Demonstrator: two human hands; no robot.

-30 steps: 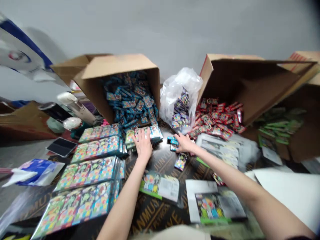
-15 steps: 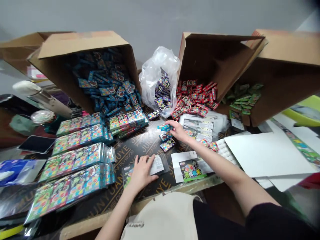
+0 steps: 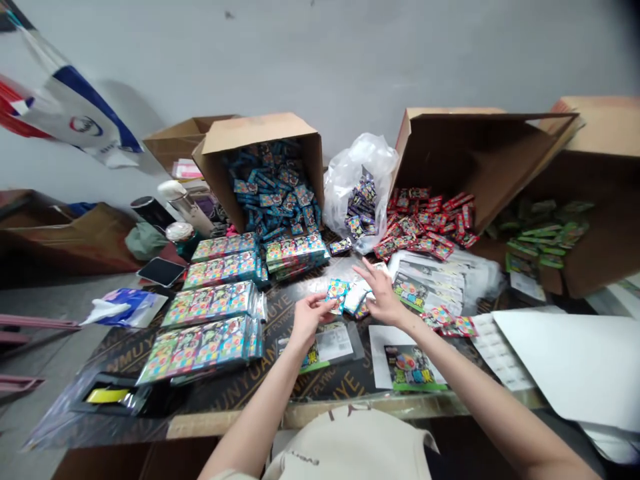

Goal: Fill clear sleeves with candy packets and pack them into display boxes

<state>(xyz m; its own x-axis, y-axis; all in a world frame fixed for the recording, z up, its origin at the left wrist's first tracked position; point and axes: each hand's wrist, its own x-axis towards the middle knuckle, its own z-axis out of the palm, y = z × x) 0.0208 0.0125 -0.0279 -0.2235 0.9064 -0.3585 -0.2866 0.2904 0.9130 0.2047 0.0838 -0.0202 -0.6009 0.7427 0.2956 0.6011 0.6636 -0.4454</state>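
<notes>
My left hand [image 3: 309, 319] pinches a small blue candy packet [image 3: 337, 292] at its edge, between thumb and fingers. Just right of it, my right hand [image 3: 381, 295] has its index and middle fingers stretched out and apart. Its thumb side is against a few small packets [image 3: 356, 297], some showing pale backs; whether it grips one is not clear. Under my left wrist lies a flat clear bag with a printed card [image 3: 336, 344]. A printed black and green bag [image 3: 407, 367] lies below my right forearm.
Open cartons hold blue packets [image 3: 280, 190], red packets [image 3: 433, 220] and green packets [image 3: 543, 237]. Between them stands a clear plastic bag [image 3: 343, 177] of purple packets. Filled packs [image 3: 210, 307] lie in rows at left, near a phone [image 3: 161, 271]. White sheets [image 3: 575, 360] lie at right.
My left hand has lifted off the flat bag, moved up and right, and taken hold of a blue packet. My right hand's fingers have opened out beside the packets. The view has swung left.
</notes>
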